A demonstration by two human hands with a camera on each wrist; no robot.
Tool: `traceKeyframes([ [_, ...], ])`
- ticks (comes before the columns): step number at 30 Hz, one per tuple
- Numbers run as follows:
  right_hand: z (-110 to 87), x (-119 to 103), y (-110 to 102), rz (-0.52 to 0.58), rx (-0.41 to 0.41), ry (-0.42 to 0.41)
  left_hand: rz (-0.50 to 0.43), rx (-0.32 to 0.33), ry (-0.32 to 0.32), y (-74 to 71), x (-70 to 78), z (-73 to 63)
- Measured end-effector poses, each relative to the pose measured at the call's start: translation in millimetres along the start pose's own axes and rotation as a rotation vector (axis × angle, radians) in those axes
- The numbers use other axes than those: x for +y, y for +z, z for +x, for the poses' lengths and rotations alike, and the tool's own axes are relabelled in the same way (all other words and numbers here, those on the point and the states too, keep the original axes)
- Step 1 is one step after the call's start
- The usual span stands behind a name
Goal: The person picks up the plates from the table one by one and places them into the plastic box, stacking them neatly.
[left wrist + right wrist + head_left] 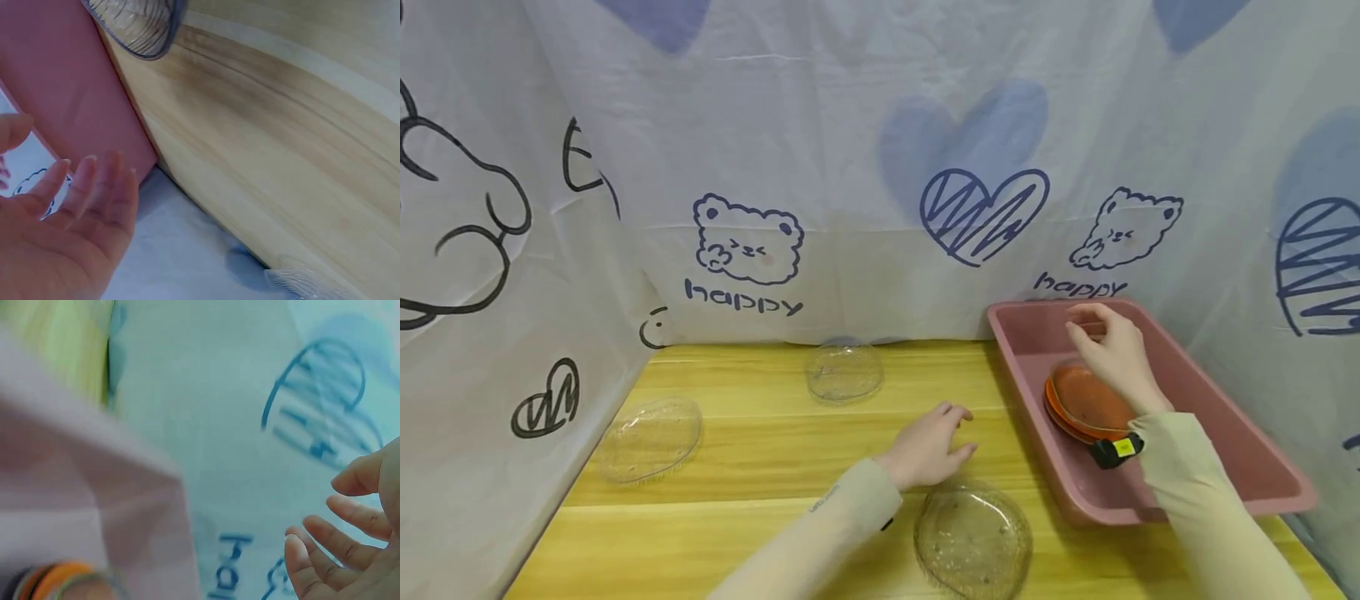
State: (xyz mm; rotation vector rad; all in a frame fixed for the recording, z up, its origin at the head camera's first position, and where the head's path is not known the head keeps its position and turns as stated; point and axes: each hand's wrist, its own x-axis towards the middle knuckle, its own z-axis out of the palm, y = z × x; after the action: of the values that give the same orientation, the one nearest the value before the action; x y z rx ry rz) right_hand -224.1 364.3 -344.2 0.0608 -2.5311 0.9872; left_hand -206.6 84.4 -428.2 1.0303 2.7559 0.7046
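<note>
My left hand [927,446] hovers over the wooden table, fingers loosely bent with nothing in them. Just below it in the head view lies a clear ribbed plastic dish [973,542], whose rim also shows at the top of the left wrist view. My right hand [1116,354] is raised over the pink bin [1030,417]; its fingers are spread and bare in the right wrist view. Beneath that hand, a stack of orange plates [1086,400] with a clear dish on top sits inside the bin, partly hidden by the wrist.
Two more clear dishes stand on the wooden table [760,508]: one dish [844,372] at the back edge, another dish [651,440] at the left. A printed white curtain [850,167] hangs behind and along both sides. The bin's raised walls border the table's right part.
</note>
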Motion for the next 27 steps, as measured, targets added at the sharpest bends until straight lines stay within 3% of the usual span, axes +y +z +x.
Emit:
traceKeyframes([
  [6, -7.1, -27.7, 14.9, 0.041, -0.039, -0.073, 0.012, -0.088, -0.072, 1.4, -7.3, -9.1],
  [14, -12.7, -51.2, 39.8, 0.061, -0.140, -0.089, 0.030, -0.152, -0.151, 7.5, -14.7, -16.7],
  [22, -18.0, -66.4, 54.8, 0.036, -0.198, -0.120, 0.090, -0.194, -0.151, 15.5, -20.0, -18.9],
  [27, -20.2, -68.4, 62.2, 0.050, -0.228, -0.133, 0.089, -0.218, -0.183, 16.2, -22.9, -21.2],
])
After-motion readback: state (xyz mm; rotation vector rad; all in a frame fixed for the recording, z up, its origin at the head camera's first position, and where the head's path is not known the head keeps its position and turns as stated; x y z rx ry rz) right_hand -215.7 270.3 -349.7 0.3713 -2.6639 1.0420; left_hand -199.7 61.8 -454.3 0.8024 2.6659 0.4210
